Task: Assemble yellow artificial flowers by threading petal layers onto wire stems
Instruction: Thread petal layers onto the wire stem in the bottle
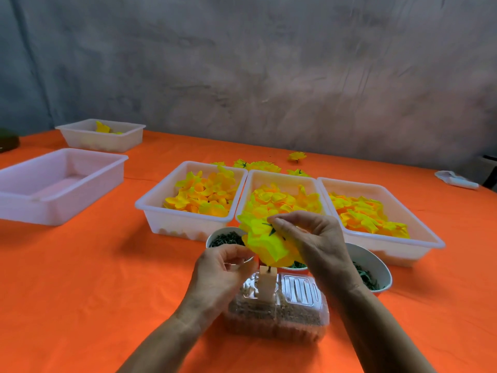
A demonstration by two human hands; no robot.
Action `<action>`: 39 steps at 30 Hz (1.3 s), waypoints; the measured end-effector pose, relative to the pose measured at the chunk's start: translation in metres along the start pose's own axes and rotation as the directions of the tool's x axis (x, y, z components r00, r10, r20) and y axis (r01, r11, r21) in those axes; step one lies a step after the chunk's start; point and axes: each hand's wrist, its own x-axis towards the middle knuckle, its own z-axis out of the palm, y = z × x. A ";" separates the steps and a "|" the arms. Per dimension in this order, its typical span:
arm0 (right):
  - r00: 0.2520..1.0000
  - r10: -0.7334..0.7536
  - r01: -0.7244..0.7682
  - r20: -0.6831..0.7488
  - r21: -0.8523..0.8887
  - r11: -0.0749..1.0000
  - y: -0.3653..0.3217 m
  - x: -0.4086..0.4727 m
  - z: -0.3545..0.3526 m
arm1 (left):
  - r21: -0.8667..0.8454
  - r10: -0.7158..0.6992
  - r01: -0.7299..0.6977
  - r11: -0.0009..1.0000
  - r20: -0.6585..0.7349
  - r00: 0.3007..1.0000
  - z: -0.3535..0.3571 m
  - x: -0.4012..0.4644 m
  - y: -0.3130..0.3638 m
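Observation:
A yellow flower [262,242] with several petal layers hangs above a clear plastic box [279,310] that carries a pale upright post [266,285]. My right hand [312,238] pinches the flower at its green centre from above. My left hand [220,270] sits just left of the flower's lower edge, fingers curled; what they hold is not plain. Three white trays of yellow petals [200,195] [282,200] [368,216] stand behind. Small white bowls of dark green parts [226,238] [371,270] flank the hands.
An empty white tray [53,184] lies at the left, and another white tray [105,135] with a few petals stands behind it. Finished yellow flowers [263,166] lie behind the trays on the orange cloth [94,278]. A white object [457,180] rests at the right edge.

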 end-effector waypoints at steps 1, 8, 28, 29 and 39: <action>1.000 -0.006 0.006 -0.008 0.028 1.000 -0.004 0.003 -0.001 | -0.017 0.005 -0.005 1.000 0.003 1.000 0.001 0.002 0.002; 0.992 0.106 -0.089 -0.070 0.220 0.971 -0.020 0.021 -0.005 | -0.198 0.061 -0.041 0.979 0.096 0.993 0.012 0.011 0.014; 0.888 0.458 -0.405 -0.040 0.402 0.821 0.010 0.028 -0.014 | -0.186 0.122 -0.124 0.975 -0.018 0.992 0.025 0.011 0.031; 0.890 0.456 -0.408 -0.027 0.400 0.821 0.010 0.028 -0.013 | -0.183 0.127 -0.127 0.975 -0.014 0.992 0.025 0.011 0.031; 0.868 0.496 -0.433 -0.025 0.452 0.780 0.014 0.028 -0.017 | -0.144 0.085 -0.087 0.986 -0.015 0.996 0.026 0.010 0.033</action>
